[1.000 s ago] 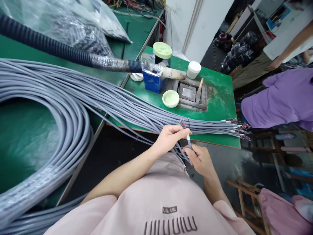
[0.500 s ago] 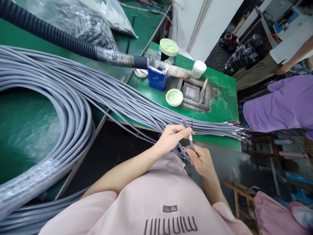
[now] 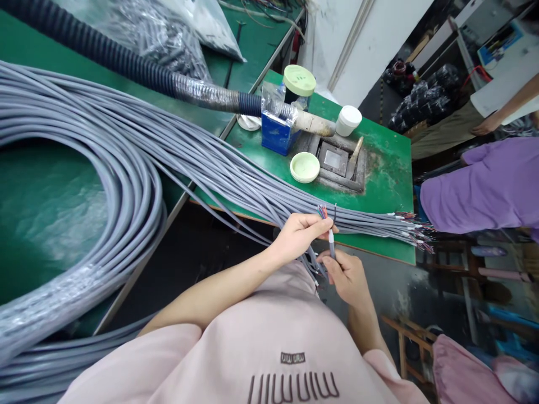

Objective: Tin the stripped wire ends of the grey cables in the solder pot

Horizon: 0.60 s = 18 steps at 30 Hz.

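Observation:
Pinched between the thumb and fingers of my left hand (image 3: 305, 233) are the thin coloured wires (image 3: 323, 212) at the stripped end of a grey cable (image 3: 332, 247). A white sleeve (image 3: 330, 237) sits where the wires leave the jacket, and a black strand stands up beside them. My right hand (image 3: 346, 276) is closed round the same cable just below the sleeve. Several other grey cable ends hang by my right fingers. Behind my hands, a thick bundle of grey cables (image 3: 236, 168) runs across the green table, its stripped wire ends (image 3: 421, 233) lying at the right edge.
A solder pot (image 3: 336, 160) with a scraper stands behind the bundle, near a pale green dish (image 3: 305, 167), a white tub (image 3: 348, 120) and a blue box (image 3: 275, 134). A black hose (image 3: 126, 64) crosses the upper left. Two people stand at the right.
The view has shifted slightly, so the table items appear a little further right. Both hands keep the same hold on the cable.

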Each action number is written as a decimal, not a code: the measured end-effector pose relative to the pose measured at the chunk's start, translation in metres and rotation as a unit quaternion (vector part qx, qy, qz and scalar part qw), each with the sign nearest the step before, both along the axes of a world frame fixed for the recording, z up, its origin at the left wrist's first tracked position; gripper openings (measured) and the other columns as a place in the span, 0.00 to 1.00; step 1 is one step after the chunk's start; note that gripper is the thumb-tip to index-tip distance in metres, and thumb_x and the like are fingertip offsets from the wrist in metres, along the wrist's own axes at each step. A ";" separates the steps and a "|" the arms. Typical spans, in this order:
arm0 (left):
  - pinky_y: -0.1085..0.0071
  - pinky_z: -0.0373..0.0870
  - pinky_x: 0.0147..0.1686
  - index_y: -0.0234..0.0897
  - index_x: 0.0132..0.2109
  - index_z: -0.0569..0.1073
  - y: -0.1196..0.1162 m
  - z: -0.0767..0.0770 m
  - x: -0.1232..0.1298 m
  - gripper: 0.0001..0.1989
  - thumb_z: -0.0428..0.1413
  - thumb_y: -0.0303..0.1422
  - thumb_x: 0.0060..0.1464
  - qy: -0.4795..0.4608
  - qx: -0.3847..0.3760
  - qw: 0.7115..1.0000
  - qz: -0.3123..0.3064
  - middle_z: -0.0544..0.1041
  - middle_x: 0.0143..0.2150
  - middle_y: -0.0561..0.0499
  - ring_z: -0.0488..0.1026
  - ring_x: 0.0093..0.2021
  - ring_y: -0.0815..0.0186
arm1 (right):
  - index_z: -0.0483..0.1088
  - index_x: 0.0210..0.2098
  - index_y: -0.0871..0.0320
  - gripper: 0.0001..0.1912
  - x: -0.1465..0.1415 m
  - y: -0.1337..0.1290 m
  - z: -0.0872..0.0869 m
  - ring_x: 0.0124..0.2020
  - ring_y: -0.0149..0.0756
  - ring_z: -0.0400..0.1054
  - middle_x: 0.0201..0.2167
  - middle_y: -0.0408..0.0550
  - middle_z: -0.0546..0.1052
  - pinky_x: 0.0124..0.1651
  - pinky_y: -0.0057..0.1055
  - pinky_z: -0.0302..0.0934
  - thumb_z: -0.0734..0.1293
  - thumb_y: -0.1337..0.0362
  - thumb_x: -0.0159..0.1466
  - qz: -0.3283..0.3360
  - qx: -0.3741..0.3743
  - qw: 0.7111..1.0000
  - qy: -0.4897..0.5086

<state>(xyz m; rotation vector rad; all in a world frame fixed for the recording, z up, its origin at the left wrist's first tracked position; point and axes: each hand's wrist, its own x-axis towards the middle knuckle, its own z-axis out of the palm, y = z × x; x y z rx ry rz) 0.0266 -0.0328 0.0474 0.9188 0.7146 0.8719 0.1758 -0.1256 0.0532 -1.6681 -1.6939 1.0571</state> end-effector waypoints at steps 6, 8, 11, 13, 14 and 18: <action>0.70 0.72 0.36 0.32 0.23 0.76 0.000 -0.001 0.000 0.21 0.61 0.48 0.49 -0.008 -0.013 1.000 0.000 0.81 0.29 0.45 0.75 0.31 0.65 | 0.74 0.34 0.58 0.16 0.000 0.000 -0.001 0.20 0.30 0.63 0.17 0.40 0.69 0.26 0.27 0.55 0.59 0.57 0.68 -0.001 -0.006 1.000 -0.001; 0.70 0.72 0.37 0.32 0.22 0.76 0.000 0.000 0.001 0.21 0.61 0.47 0.49 -0.012 -0.016 1.000 -0.002 0.80 0.28 0.46 0.75 0.31 0.65 | 0.74 0.34 0.58 0.16 0.000 0.000 -0.001 0.20 0.29 0.63 0.17 0.40 0.69 0.27 0.27 0.55 0.59 0.57 0.68 0.001 -0.004 1.000 0.000; 0.71 0.72 0.36 0.32 0.22 0.75 0.000 -0.002 0.001 0.21 0.61 0.46 0.49 -0.016 -0.015 1.000 0.001 0.80 0.29 0.46 0.74 0.31 0.67 | 0.74 0.34 0.58 0.16 0.000 0.000 -0.002 0.20 0.30 0.63 0.16 0.40 0.68 0.27 0.27 0.56 0.59 0.57 0.68 0.002 -0.003 1.000 -0.002; 0.73 0.71 0.35 0.33 0.22 0.74 0.000 -0.004 0.002 0.20 0.62 0.45 0.49 -0.016 -0.015 1.000 0.016 0.79 0.28 0.48 0.73 0.30 0.69 | 0.74 0.34 0.58 0.16 0.001 0.000 -0.002 0.20 0.30 0.63 0.16 0.40 0.68 0.27 0.27 0.56 0.59 0.57 0.68 0.001 -0.005 1.000 -0.003; 0.74 0.70 0.33 0.33 0.22 0.73 0.001 -0.005 0.002 0.19 0.62 0.45 0.49 -0.017 -0.017 0.999 0.027 0.78 0.27 0.49 0.73 0.29 0.70 | 0.74 0.35 0.58 0.16 0.001 0.000 -0.002 0.20 0.30 0.63 0.16 0.39 0.67 0.27 0.27 0.56 0.59 0.57 0.68 0.001 -0.006 1.000 -0.003; 0.75 0.70 0.32 0.33 0.24 0.72 0.002 -0.009 0.002 0.17 0.65 0.42 0.46 -0.038 -0.041 0.997 0.054 0.76 0.24 0.53 0.72 0.26 0.72 | 0.74 0.35 0.58 0.16 0.001 -0.001 -0.003 0.20 0.30 0.63 0.15 0.39 0.67 0.27 0.27 0.56 0.59 0.57 0.68 -0.004 -0.007 1.000 0.002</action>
